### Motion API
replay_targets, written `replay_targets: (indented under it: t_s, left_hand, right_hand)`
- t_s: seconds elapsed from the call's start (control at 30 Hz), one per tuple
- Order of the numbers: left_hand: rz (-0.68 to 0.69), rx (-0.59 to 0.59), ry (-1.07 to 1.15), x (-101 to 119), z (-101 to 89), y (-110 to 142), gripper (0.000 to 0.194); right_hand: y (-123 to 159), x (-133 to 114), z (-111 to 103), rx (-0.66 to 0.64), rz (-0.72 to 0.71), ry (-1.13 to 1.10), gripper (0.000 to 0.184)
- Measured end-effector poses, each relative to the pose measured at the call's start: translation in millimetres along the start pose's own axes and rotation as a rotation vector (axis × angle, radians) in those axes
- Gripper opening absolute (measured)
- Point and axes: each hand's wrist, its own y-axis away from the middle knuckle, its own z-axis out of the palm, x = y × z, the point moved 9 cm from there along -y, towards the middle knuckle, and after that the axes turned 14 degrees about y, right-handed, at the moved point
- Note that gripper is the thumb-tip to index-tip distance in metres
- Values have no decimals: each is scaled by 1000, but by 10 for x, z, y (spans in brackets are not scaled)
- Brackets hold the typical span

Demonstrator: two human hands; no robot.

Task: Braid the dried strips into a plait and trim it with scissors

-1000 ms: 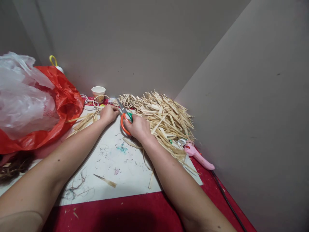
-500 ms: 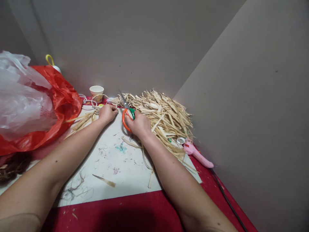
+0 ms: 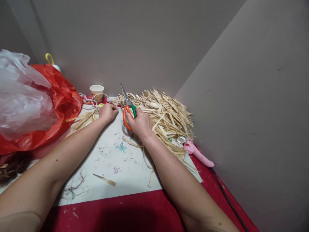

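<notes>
My right hand (image 3: 141, 124) is closed round scissors (image 3: 127, 100) with one orange and one green handle loop. Their blades look shut and point up toward the back wall. To the left, my left hand (image 3: 108, 112) has its fingers pinched together on a braided straw cord (image 3: 96, 110), most of it hidden under the hand. Loose straw ends (image 3: 84, 121) fan out on that hand's left side. Behind and right of the scissors lies a big heap of dry straw strips (image 3: 166, 112). A thin straw cord (image 3: 107, 95) loops behind my left hand toward the heap.
A paper cup (image 3: 97, 92) stands at the back beside white cord rings (image 3: 87, 102). Red and clear plastic bags (image 3: 65, 93) bulge at the left. A pink glue gun (image 3: 198, 154) with a black cable lies right of the stained white board (image 3: 130, 180), on red cloth.
My right hand has shifted slightly right, and the scissor blades have tilted a little, tips now farther up. My left hand stays in place.
</notes>
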Motion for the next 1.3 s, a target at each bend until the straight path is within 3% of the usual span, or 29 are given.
replay_targets:
  t_s: [0.07, 0.2, 0.4, 0.57, 0.73, 0.9, 1.1, 1.3]
  left_hand:
    - [-7, 2, -3, -4, 0, 0, 23]
    - [-11, 3, -16, -3, 1, 3, 23]
    - [-4, 3, -7, 8, 2, 5, 23]
    - [-29, 1, -19, 16, -12, 22, 22]
    - [-14, -13, -25, 34, -3, 18, 24]
    - [-7, 4, -13, 30, -10, 11, 23]
    - [6, -6, -22, 34, 3, 13, 22]
    - [8, 7, -31, 35, -4, 7, 22]
  right_hand:
    - [14, -46, 16, -18, -30, 7, 52]
    - [41, -156, 196, -177, -123, 34, 45]
    - [22, -49, -6, 24, -22, 10, 53]
    - [28, -128, 181, -176, -103, 22, 45]
    - [3, -9, 0, 13, -3, 5, 52]
    - [21, -105, 164, -160, -98, 42, 46]
    - [-10, 0, 5, 0, -12, 20, 53]
    - [14, -117, 166, -154, -104, 80, 46]
